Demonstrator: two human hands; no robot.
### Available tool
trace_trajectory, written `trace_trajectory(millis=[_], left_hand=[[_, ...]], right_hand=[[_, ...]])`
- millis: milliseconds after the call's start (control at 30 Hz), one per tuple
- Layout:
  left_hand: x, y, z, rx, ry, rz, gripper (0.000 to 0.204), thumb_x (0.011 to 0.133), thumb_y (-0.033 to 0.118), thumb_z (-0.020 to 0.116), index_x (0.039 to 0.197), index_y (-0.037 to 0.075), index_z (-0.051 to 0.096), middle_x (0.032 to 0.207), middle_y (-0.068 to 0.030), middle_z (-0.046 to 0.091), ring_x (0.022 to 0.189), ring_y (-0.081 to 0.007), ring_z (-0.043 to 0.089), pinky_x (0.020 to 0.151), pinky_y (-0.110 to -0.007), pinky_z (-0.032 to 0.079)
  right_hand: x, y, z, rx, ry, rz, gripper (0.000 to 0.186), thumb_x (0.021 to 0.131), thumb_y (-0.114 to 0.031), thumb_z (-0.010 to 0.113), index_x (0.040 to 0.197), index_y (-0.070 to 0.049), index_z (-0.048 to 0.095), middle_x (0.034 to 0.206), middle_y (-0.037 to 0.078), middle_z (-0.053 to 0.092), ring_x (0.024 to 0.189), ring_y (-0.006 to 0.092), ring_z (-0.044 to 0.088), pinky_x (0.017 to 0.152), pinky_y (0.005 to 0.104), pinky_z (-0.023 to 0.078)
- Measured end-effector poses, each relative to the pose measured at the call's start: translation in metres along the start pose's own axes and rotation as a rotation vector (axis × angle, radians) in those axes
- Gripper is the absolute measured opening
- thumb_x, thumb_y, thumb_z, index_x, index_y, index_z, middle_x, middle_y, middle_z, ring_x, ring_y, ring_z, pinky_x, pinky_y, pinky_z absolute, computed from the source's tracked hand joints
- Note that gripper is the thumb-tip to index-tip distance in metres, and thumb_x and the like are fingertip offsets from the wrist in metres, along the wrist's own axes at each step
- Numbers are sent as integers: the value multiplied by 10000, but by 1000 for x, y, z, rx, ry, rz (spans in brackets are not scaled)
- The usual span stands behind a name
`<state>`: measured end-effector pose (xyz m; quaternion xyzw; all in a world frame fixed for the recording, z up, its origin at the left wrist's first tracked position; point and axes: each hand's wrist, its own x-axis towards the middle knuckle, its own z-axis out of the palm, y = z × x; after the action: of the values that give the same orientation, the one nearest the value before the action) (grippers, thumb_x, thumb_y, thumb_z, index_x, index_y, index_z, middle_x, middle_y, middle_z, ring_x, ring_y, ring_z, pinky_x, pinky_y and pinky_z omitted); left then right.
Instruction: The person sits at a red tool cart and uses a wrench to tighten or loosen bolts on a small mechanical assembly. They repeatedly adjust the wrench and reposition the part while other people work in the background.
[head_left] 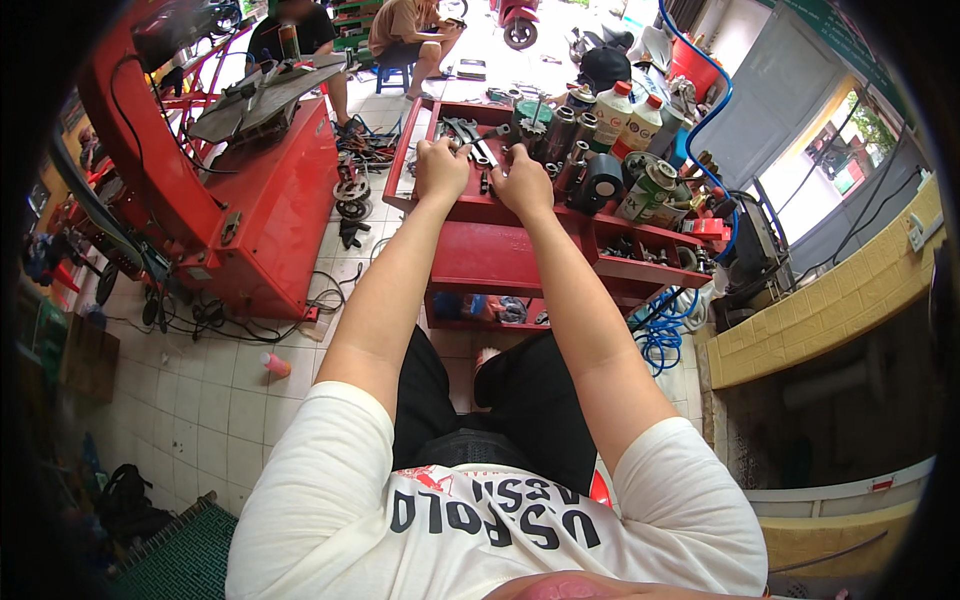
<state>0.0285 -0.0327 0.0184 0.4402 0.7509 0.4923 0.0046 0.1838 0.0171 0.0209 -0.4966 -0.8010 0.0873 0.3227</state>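
My left hand [442, 170] is over the left part of the red tool tray [466, 208], its fingers curled closed. A tool with a dark end [497, 131] projects beside its fingertips; whether the hand grips it cannot be made out. My right hand [524, 186] is at the middle of the tray, palm down. Its thumb stands apart from the fingers and nothing shows between them. Between the hands lie metal wrenches [484, 150] and small dark sockets. The fingertips of both hands are partly hidden.
Spray cans, a dark round-topped can [601, 183] and white bottles with red caps [640, 122] crowd the tray's right side. A blue air hose [727, 100] hangs at the right. A red machine [262, 225] stands at the left. Two people sit farther back.
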Motion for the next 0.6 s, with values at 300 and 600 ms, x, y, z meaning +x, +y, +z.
trace_trajectory(millis=[300,600], left_hand=[[-4,2,-1,41,-15,61,313,936,359,756,1043,67,726,1198,-204,577,1033,-417,676,893,-498,553],[-5,4,-2,15,-5,35,325,939,361,752,1045,55,723,1201,-206,574,1036,-411,680,885,-493,558]], right_hand=[[-2,-4,-7,-40,5,-90,452,865,-342,739,1264,-131,702,920,174,766,876,392,745,799,514,588],[-4,-4,-6,-31,17,-32,463,854,-405,769,1197,-96,730,872,197,758,849,390,743,798,512,580]])
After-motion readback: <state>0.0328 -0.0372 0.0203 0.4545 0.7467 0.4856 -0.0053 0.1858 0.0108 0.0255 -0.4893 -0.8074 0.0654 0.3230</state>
